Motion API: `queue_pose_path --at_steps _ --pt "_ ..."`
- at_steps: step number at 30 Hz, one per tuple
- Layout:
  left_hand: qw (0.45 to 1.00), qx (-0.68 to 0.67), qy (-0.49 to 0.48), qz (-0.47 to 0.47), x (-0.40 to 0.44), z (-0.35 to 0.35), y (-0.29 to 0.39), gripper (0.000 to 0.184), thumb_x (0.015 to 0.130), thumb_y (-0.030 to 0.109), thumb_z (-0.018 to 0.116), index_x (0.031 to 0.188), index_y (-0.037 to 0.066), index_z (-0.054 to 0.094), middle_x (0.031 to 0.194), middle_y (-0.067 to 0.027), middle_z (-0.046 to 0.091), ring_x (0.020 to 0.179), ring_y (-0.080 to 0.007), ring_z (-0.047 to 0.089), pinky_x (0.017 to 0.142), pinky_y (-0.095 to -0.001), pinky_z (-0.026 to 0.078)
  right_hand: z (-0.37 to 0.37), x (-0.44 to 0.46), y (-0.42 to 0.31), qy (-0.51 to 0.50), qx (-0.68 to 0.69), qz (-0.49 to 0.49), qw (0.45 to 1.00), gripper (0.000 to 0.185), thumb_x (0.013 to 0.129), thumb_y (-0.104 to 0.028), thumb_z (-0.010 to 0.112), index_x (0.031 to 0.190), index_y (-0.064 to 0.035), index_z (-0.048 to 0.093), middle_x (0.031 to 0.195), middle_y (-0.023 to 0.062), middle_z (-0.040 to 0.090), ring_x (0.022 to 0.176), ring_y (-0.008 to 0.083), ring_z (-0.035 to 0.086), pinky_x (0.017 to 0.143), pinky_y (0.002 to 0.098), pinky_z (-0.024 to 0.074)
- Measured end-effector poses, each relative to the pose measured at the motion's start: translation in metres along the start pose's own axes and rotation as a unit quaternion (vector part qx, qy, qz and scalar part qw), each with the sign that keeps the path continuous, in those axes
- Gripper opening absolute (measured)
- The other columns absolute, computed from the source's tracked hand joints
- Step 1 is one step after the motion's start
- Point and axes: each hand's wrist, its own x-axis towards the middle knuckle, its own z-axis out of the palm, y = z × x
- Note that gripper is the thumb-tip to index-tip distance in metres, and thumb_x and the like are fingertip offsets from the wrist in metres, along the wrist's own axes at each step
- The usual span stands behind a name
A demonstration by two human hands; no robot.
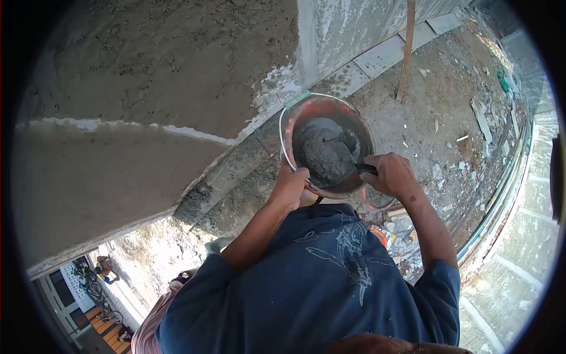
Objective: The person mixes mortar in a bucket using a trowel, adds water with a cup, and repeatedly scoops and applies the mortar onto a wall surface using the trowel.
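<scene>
A reddish bucket (361,113) with a white wire handle is held up in front of my chest, partly filled with wet grey mortar (323,154). My left hand (290,187) is closed round the bucket's near left rim. My right hand (391,173) grips the black handle of a trowel (348,152) at the right side of the bucket. The trowel's blade lies in the mortar, partly covered by it. To the left rises a wall (147,65) with fresh, rough grey render on its upper part and a smoother surface below a whitish line.
A wooden board (407,50) leans at the upper right. Rubble and scraps (454,171) litter the ground on the right, beside long bundled pipes or cables (501,218). At lower left, far below, are bicycles (100,295) and another person (105,268).
</scene>
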Motion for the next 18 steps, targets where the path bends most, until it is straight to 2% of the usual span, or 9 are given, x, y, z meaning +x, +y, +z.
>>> queue_pose_path --at_steps 2,3,6,9,12,15,16,17,18 --pt "0.999 -0.02 0.021 0.02 0.017 0.008 0.019 0.061 0.083 -0.002 0.055 0.142 0.001 0.036 0.096 -0.0054 0.053 0.066 -0.0119 0.057 0.057 -0.0361 0.063 -0.038 0.025 0.008 0.033 0.055 -0.039 0.997 0.033 0.083 -0.031 0.075 0.112 -0.016 0.075 0.092 0.0167 0.075 0.092 0.0376 0.072 0.083 0.0469 0.0571" --pt "0.998 -0.03 0.031 0.045 0.024 0.013 0.028 0.063 0.083 -0.003 0.054 0.143 0.002 0.036 0.096 -0.0053 0.053 0.066 -0.0116 0.056 0.057 -0.0357 0.063 -0.047 0.042 0.012 0.078 0.026 -0.044 0.996 0.033 0.084 -0.03 0.075 0.114 -0.0147 0.074 0.093 0.0167 0.075 0.091 0.0377 0.072 0.081 0.0465 0.057" --pt "0.991 -0.053 0.074 0.099 0.043 0.024 0.045 0.066 0.083 -0.005 0.053 0.146 0.002 0.035 0.098 -0.0057 0.054 0.068 -0.0112 0.056 0.058 -0.0336 0.062 -0.049 0.124 0.015 0.083 -0.117 -0.004 0.99 0.035 0.085 -0.031 0.075 0.115 -0.0135 0.073 0.09 0.0162 0.074 0.089 0.0379 0.072 0.079 0.0467 0.0566" --pt "0.979 -0.09 0.129 0.129 0.057 0.042 0.063 0.068 0.084 -0.005 0.051 0.15 0.002 0.034 0.104 -0.0074 0.056 0.073 -0.0119 0.059 0.061 -0.0311 0.06 -0.042 0.175 0.018 0.043 -0.146 -0.184 0.971 0.036 0.085 -0.033 0.075 0.114 -0.0128 0.072 0.091 0.0159 0.074 0.088 0.0365 0.072 0.079 0.0456 0.0564" --pt "0.954 -0.112 0.208 0.184 0.077 0.065 0.062 0.07 0.084 -0.006 0.05 0.151 0.001 0.032 0.114 -0.011 0.058 0.08 -0.0152 0.064 0.064 -0.0321 0.061 -0.1 0.198 0.034 0.071 -0.041 -0.322 0.943 0.035 0.086 -0.033 0.075 0.114 -0.0139 0.071 0.092 0.015 0.073 0.088 0.0348 0.072 0.078 0.0445 0.0563" --pt "0.903 -0.104 0.309 0.28 0.097 0.106 0.056 0.07 0.084 -0.006 0.048 0.151 0.0 0.031 0.124 -0.0148 0.058 0.086 -0.0194 0.068 0.068 -0.0343 0.063 -0.163 0.251 0.057 0.088 -0.109 -0.371 0.918 0.036 0.087 -0.033 0.074 0.118 -0.0146 0.07 0.089 0.0139 0.072 0.086 0.0347 0.071 0.077 0.0439 0.0559" --pt "0.894 -0.111 0.325 0.288 0.103 0.123 0.057 0.074 0.083 -0.007 0.047 0.153 0.001 0.026 0.13 -0.016 0.054 0.095 -0.0216 0.064 0.075 -0.0347 0.06 -0.173 0.274 0.066 0.103 -0.141 -0.386 0.906 0.037 0.087 -0.033 0.074 0.119 -0.0148 0.069 0.087 0.0138 0.071 0.086 0.0348 0.071 0.077 0.0439 0.0558" --pt "0.885 -0.117 0.341 0.295 0.11 0.141 0.057 0.078 0.082 -0.008 0.046 0.155 0.002 0.022 0.137 -0.0172 0.05 0.105 -0.0237 0.061 0.082 -0.0351 0.058 -0.174 0.302 0.072 0.071 -0.168 -0.397 0.899 0.038 0.088 -0.034 0.073 0.12 -0.015 0.07 0.088 0.0145 0.072 0.087 0.0351 0.071 0.077 0.0441 0.0558" --pt "0.889 -0.144 0.338 0.274 0.106 0.163 0.067 0.086 0.08 -0.009 0.045 0.159 0.004 0.013 0.146 -0.0183 0.042 0.122 -0.0266 0.052 0.095 -0.0351 0.052 -0.17 0.329 0.077 0.034 -0.199 -0.408 0.89 0.038 0.088 -0.034 0.073 0.121 -0.0152 0.07 0.088 0.0151 0.072 0.087 0.0354 0.071 0.078 0.0443 0.0557"
